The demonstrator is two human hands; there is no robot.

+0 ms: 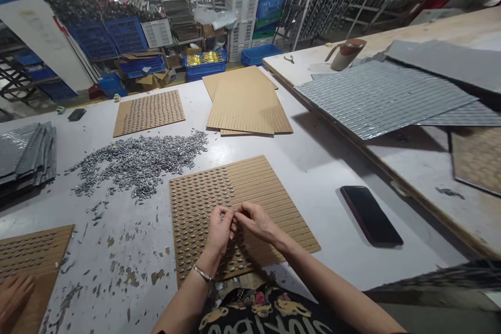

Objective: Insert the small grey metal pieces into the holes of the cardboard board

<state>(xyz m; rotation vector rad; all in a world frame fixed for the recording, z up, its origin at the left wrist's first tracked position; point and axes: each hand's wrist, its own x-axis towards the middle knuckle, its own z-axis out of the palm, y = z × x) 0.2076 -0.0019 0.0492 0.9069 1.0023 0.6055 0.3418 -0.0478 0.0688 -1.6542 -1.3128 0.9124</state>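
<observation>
In the head view, at lower centre, we saw the left hand (219,229) and right hand (258,222) meeting over a grooved board (270,193). Each grip was narrow, fingertips pinched; we could not tell on what. Loose grey pellets (146,159) lay left of centre on the counter (313,167).

A white table (313,159), its surface flaking, carries a partly filled grooved brown board (274,198), a heap of small grey pieces (144,159), overlapping tan boards (245,104) and a dark phone (371,216).
</observation>
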